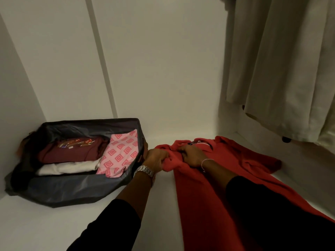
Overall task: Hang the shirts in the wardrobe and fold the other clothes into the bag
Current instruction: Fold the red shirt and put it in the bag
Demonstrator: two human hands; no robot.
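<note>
There, on the white surface [54, 229], a red garment [213, 192] lay spread out flat, its collar end far and its body running toward the near right edge. Both hands worked at its far end. The left hand [156, 159], with a metal watch [145, 170] at the wrist, had its fingers curled tight around a bunched fold of red cloth at the garment's left shoulder. The right hand [192, 155], wearing a thin bracelet [205, 163], gripped the fabric just below the collar, close beside the left. To the left stood an open dark bag [59, 189], just beside the left hand, holding a folded maroon top [70, 151], a white piece [67, 168] and a pink patterned cloth [121, 154]. Pale garments [279, 66] hung at the far right.
</note>
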